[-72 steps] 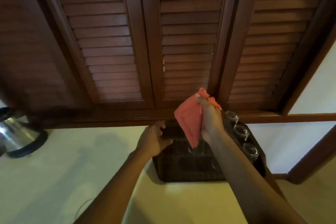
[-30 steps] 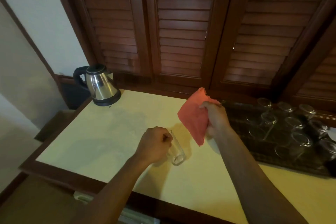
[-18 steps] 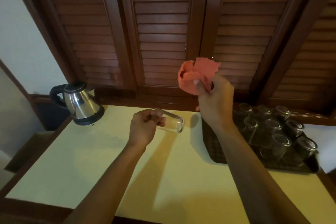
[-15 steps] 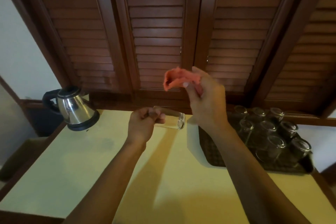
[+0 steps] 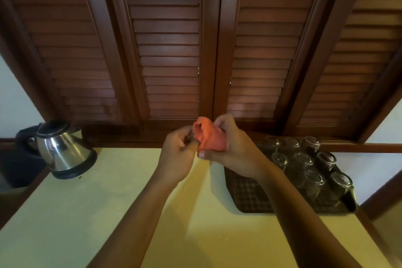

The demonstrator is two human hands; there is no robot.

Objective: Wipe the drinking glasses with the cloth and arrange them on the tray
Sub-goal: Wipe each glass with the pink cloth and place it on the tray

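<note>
A person's left hand (image 5: 177,154) grips a mostly hidden glass (image 5: 191,137) while the right hand (image 5: 230,148) clutches the orange cloth (image 5: 208,137) around it above the worktop (image 5: 108,202); a loosened grip could likely drop the glass.

left hand (image 5: 176,154), right hand (image 5: 232,148), fingers apparently curled

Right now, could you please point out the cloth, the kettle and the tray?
cloth (image 5: 210,137), head view, bunched middle.
kettle (image 5: 62,151), head view, steel body.
tray (image 5: 245,197), head view, bare checked floor.

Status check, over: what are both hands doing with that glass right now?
Left hand grips glass, mostly hidden. Right hand holds cloth over it. Nine glasses upturned on tray. Nothing in the way.
</note>
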